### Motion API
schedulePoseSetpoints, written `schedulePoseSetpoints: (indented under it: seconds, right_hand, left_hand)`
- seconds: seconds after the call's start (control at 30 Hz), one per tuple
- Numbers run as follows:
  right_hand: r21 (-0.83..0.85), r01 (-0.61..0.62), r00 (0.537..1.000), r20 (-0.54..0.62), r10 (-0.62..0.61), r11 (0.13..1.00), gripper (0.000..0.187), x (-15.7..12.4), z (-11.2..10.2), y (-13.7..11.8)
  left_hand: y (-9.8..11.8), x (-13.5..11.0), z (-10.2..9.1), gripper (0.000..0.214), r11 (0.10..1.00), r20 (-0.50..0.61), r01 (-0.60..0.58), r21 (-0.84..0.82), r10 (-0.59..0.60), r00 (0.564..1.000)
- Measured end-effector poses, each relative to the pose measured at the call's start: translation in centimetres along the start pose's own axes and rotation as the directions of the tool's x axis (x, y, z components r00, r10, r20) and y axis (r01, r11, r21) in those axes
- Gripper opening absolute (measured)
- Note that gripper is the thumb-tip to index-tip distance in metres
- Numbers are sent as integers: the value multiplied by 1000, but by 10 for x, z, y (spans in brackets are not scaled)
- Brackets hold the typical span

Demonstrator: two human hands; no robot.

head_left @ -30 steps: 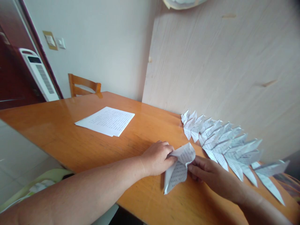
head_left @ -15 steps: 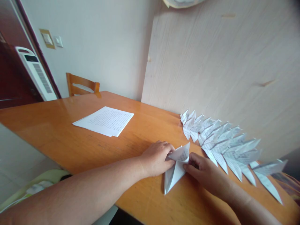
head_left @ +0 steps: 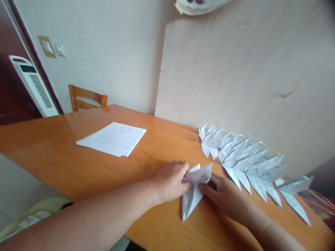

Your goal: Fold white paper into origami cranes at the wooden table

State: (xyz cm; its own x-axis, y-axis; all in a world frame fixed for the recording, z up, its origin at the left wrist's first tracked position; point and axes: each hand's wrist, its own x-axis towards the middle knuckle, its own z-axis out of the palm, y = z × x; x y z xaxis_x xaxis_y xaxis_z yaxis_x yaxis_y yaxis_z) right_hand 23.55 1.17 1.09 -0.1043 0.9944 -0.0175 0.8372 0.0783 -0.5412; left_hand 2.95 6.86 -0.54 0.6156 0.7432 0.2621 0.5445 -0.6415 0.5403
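Note:
Between my hands is a folded white paper with writing on it, its narrow tip pointing toward me and two pointed flaps rising at the far end. My left hand pinches the paper's left side between thumb and curled fingers. On the other side, my right hand grips the right edge, its thumb on the front face and its fingers partly hidden behind. To the right stands a long row of similar folded paper pieces, nested into one another, with one piece set apart at the near end.
A stack of handwritten sheets lies on the wooden table at the left. Behind the table are a wooden chair and a pale wood panel. A white tower appliance stands by the door.
The upper flaps of the folded paper have spread apart a little, and both hands have shifted slightly on it. The whole view has moved slightly as the head turned.

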Motion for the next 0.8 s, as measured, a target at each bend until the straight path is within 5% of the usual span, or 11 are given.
schedulePoseSetpoints:
  seconds: [0.8]
  right_hand:
    - [-191,-98,994,-65,87,977,12,6,8,1]
  left_hand:
    - [4,-4,-4,21,997,17,-62,46,61,998]
